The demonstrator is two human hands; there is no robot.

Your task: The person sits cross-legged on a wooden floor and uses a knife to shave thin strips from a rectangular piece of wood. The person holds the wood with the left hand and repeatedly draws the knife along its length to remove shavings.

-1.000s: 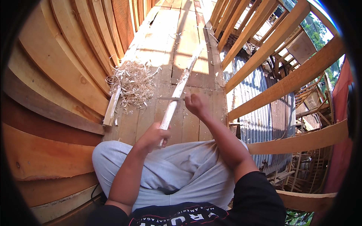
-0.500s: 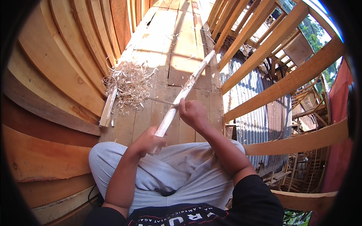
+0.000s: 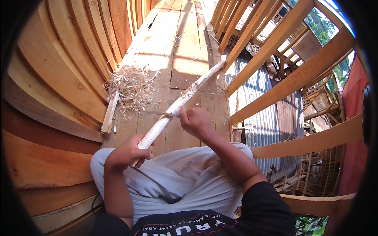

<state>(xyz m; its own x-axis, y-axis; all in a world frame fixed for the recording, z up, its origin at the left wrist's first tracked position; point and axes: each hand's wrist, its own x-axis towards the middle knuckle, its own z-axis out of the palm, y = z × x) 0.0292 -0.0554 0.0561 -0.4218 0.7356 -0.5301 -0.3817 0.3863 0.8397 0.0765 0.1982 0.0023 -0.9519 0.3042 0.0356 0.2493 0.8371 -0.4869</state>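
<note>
The right hand (image 3: 196, 121) grips a thin blade (image 3: 153, 113) pointing to nine o'clock across the pale stick (image 3: 159, 128); a slip, perhaps from a loose hold, could nick the left hand (image 3: 130, 151), closed around the stick's near end. It passes just beside the right hand, at ten o'clock.

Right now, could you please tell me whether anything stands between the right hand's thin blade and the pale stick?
Nothing visible does: the thin blade in the right hand reaches across the pale stick, whose near end the left hand grips. The shavings pile lies off to the stick's left.
</note>
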